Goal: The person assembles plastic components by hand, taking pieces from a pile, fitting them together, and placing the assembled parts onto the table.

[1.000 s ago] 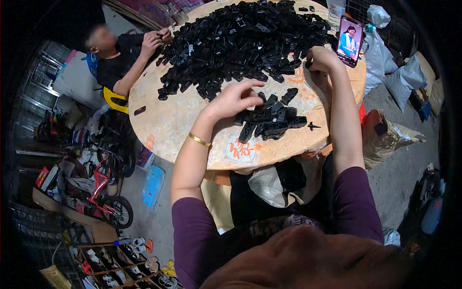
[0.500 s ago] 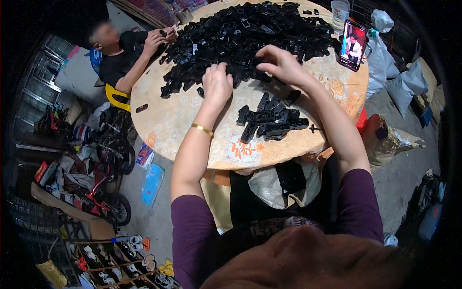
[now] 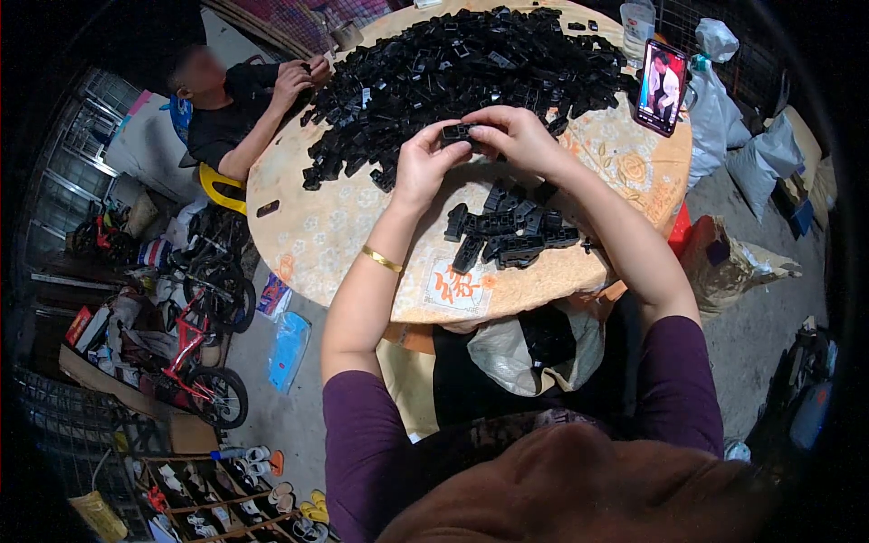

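Note:
Between my two hands, just in front of the big heap, is a small black plastic part (image 3: 459,133). My left hand (image 3: 429,163) pinches its left end, and my right hand (image 3: 516,138) grips the right end with thumb and fingers. Behind them a large heap of black plastic parts (image 3: 434,68) covers the far half of the table. Closer to me, between my forearms, lies a smaller pile of black parts (image 3: 511,226). Whether the held part is one piece or two joined is too small to tell.
A patterned cloth covers the round table (image 3: 317,217). At the right stand a phone (image 3: 661,88) showing a video and a clear plastic cup (image 3: 637,32). Another person (image 3: 226,118) handles parts at the left edge. An open white sack (image 3: 502,357) sits below the near edge.
My hands were apart at the heap's near edge; they have come together and now hold a black part between them. The other person's hands shifted slightly.

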A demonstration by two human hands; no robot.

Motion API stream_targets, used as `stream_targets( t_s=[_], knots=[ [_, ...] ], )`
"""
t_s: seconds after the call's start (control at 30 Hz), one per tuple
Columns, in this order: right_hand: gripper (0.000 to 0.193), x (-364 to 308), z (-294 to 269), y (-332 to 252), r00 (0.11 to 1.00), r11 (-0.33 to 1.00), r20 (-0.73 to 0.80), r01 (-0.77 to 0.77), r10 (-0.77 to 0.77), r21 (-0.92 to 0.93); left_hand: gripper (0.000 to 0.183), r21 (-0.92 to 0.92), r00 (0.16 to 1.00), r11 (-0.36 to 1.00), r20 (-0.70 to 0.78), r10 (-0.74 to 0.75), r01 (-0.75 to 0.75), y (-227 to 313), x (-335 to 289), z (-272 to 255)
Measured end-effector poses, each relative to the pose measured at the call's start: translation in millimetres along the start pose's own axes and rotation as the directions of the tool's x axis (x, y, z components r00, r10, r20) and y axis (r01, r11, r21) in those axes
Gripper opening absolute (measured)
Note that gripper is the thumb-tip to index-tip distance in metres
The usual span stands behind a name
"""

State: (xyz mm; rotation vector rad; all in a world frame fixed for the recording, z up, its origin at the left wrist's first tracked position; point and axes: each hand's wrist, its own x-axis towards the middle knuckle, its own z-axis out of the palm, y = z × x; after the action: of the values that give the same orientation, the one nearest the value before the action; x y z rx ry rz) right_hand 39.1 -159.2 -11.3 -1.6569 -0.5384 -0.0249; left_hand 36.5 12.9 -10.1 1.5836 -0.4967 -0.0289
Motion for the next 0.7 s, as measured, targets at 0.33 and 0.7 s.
stream_targets(
  t_s=[0.33,0.7],
  knots=[
    [0.02,-6.5,9.1,3.4,0.815,0.415,0.147,0.429,-0.56,-0.802,0.037,-0.474,0.973,0.855,0.014,-0.232,0.211,-2.8,-2.3,6.4],
    [0.035,-2.4,-115.7,31.5,0.802,0.407,-0.558,-0.447,-0.212,-0.797,0.044,0.671,0.95,0.698,0.31,0.043,-0.25,21.4,-20.3,10.9]
  ],
)
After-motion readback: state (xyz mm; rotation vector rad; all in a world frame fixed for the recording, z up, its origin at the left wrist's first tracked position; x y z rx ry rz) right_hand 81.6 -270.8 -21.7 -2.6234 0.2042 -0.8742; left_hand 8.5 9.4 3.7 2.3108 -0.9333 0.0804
